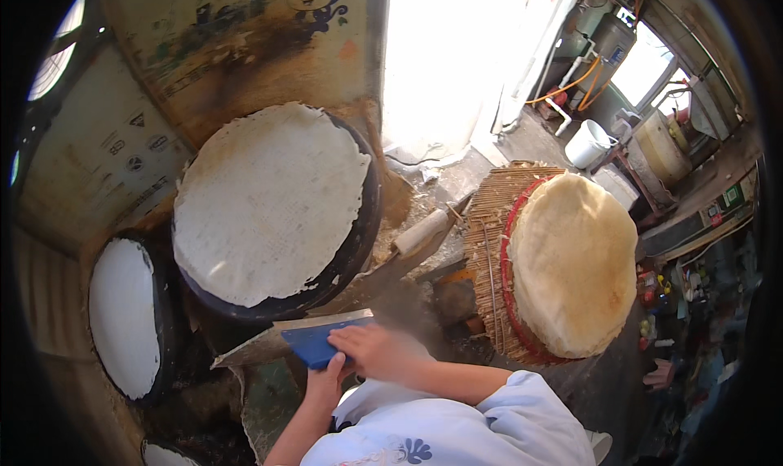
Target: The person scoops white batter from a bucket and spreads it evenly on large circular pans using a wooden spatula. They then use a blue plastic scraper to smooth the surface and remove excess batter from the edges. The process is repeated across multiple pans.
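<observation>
Close in front of my torso is a blue scraper (313,340) with a pale straight edge. My left hand (327,380) grips it from below, thumb along its lower side. The fingers of my right hand (379,348) lie over its blue face; the hand is slightly blurred, and whether it grips cannot be told. Beyond the scraper, a thin white flatbread sheet (269,203) with ragged edges covers most of a round black griddle (361,246). To the right, a stack of round pale flatbreads (572,264) rests on a reed mat (483,270) with a red rim.
Another black griddle with a white sheet (125,319) stands at left; part of a third white sheet (165,455) shows at lower left. A short pale roller (421,232) lies between griddle and mat. A white bucket (588,143) stands behind. Stained boards (244,56) wall the left.
</observation>
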### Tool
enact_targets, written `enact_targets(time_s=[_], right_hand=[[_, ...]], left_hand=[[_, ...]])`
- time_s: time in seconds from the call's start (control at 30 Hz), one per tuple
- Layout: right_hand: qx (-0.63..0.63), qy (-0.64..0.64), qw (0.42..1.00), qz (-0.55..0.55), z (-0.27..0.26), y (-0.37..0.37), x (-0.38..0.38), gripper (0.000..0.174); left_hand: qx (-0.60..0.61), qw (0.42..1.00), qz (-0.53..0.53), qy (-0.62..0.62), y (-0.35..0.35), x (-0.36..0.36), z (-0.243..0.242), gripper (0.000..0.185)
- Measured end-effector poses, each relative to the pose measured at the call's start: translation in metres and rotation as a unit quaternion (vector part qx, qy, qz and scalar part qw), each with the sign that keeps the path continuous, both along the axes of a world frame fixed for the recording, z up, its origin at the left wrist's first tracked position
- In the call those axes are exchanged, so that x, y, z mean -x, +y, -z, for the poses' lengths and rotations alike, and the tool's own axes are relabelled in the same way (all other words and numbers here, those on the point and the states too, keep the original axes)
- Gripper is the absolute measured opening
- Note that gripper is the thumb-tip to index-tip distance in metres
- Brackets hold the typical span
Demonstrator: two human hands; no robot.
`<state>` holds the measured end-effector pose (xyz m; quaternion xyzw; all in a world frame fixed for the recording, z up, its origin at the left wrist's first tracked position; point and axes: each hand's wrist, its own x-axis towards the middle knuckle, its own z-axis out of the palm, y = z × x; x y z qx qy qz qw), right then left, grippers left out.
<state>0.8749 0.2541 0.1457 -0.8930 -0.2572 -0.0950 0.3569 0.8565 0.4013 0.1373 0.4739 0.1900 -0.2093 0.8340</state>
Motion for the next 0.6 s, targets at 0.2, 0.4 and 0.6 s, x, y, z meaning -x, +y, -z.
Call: enact_targets(time_s=[0.2,0.4,0.6], right_hand=[[-0.097,0.185,0.966,0.152,0.028,-0.061,0.036,0.032],[0.144,-0.014,0.962,0.232,0.092,-0.136,0.064,0.025],[0.144,0.080,0.947,0.275,0.121,-0.110,0.051,0.023]], left_hand=[[-0.058,0.973,-0.213,0.059,0.036,0.031,-0.006,0.030],[-0.111,0.903,-0.411,0.056,0.101,0.098,0.017,0.015],[-0.069,0.830,-0.546,0.085,0.121,0.154,0.041,0.024]])
